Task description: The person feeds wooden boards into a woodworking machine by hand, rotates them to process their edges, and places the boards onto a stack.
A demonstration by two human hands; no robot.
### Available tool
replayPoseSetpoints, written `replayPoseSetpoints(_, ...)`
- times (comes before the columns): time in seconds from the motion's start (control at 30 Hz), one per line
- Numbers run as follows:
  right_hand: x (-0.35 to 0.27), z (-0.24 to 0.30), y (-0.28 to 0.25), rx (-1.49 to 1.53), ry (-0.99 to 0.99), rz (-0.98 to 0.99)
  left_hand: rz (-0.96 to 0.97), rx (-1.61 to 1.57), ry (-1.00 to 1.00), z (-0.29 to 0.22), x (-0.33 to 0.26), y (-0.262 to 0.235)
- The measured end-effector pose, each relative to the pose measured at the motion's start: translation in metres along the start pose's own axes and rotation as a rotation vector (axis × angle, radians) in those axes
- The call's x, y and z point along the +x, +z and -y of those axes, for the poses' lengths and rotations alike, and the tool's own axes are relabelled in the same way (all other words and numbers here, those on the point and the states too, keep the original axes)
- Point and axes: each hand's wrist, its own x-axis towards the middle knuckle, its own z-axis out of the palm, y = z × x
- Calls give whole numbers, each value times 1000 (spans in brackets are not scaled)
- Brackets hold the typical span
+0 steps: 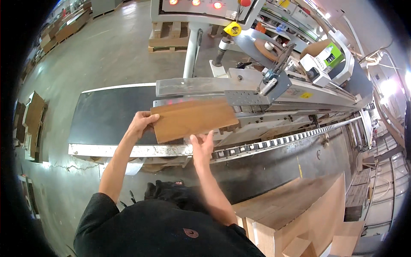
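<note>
So your brown board (192,121) looks held up over the machine (261,124), by the black tabletop's (113,118) right end. Your left hand (143,123) pinches its left end; your right hand (202,148) is at the near edge, can't tell if it's gripping. I'd say mid-handling: 1 board picked up, setting it down still left.
</note>
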Motion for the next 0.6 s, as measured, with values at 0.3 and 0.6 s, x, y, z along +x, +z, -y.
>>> replayPoseSetpoints(0.3,31,-19,24,-442,-173,6,-418,1097,426,-7,36,0)
replayPoseSetpoints(0.6,29,-32,49,-625,-96,13,-131,824,454,26,-13,12)
